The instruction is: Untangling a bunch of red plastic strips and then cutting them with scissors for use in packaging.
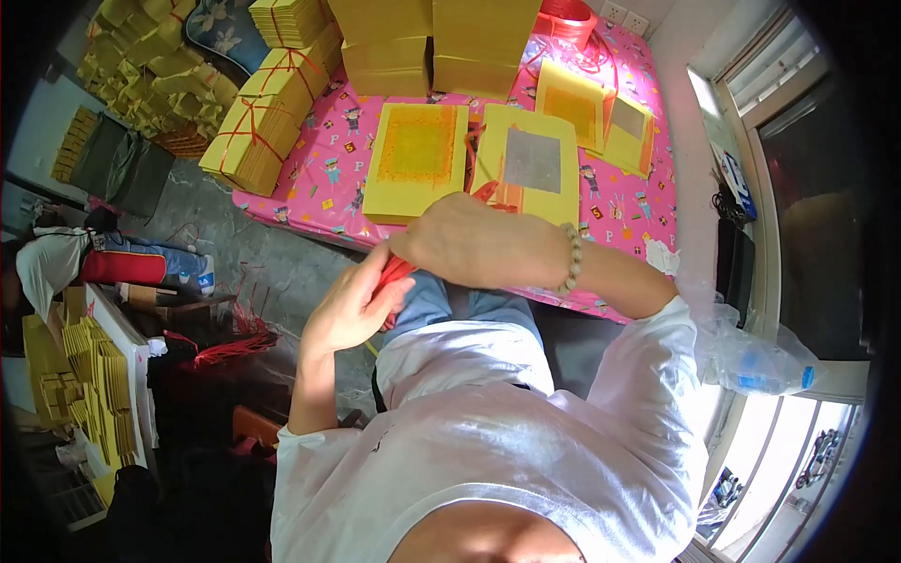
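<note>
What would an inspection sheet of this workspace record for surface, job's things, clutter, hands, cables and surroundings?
Surface: glossy pink cartoon-print table cover.
Job's things: flat red plastic strip at the hands; rectangular yellow paper stack with orange-speckled centre, left of a rectangular yellow paper stack with silver-grey panel.
Clutter: crumpled white tissue at the cover's right edge; tangled red plastic strands at left.
Hands: bare left hand gripping the strip; bare right hand curled close beside it, fingertips hidden.
Cables: thin black cord-like tangle at right, too small to identify.
Surroundings: another person in a white top, far left.
</note>
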The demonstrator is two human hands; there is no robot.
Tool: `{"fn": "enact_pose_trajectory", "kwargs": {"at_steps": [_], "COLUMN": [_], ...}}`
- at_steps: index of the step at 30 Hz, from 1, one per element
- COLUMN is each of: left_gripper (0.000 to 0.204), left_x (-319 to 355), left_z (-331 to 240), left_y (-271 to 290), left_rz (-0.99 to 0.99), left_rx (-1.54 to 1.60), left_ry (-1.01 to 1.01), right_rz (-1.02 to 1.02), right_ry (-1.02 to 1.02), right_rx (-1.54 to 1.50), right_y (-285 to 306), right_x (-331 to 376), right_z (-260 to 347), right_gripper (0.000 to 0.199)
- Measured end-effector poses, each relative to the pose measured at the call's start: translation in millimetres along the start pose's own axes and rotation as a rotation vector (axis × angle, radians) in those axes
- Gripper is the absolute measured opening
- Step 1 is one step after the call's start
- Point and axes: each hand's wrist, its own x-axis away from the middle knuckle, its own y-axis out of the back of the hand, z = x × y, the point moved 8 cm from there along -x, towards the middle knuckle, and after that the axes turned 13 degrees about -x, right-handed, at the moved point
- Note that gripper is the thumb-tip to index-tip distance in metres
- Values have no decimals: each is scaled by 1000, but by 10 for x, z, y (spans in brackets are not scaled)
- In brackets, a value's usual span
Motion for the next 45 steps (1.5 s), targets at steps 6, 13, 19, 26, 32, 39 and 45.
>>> {"fn": "enact_pose_trajectory", "kwargs": {"at_steps": [6,13,19,26,32,39,45], "left_gripper": [19,16,35,31,18,17,15], "left_x": [-24,-146,-339,-419,-436,-504,-510], "left_z": [85,426,-2,162,354,331,389], "left_y": [35,-183,-141,-102,12,45,-12], "left_rz": [-145,-15,-55,-34,-188,-332,-423], "left_rx": [-215,-21,-67,-138,-74,-1,177], "left_ry": [-162,-158,-352,-82,-27,-18,-69], "right_rz": [148,251,246,33,-310,-632,-829], "right_ry": [-65,-148,-142,-23,-267,-294,-243], "right_rx": [-168,-45,26,-182,161,73,-290], "right_y": [-110,-228,-405,-73,503,857,663], "right_x": [-9,1,-58,36,151,414,475], "right_z": [-378,-601,-388,-611,-1772,-2500,-1819], "right_gripper": [20,15,15,14,10,16,21]}}
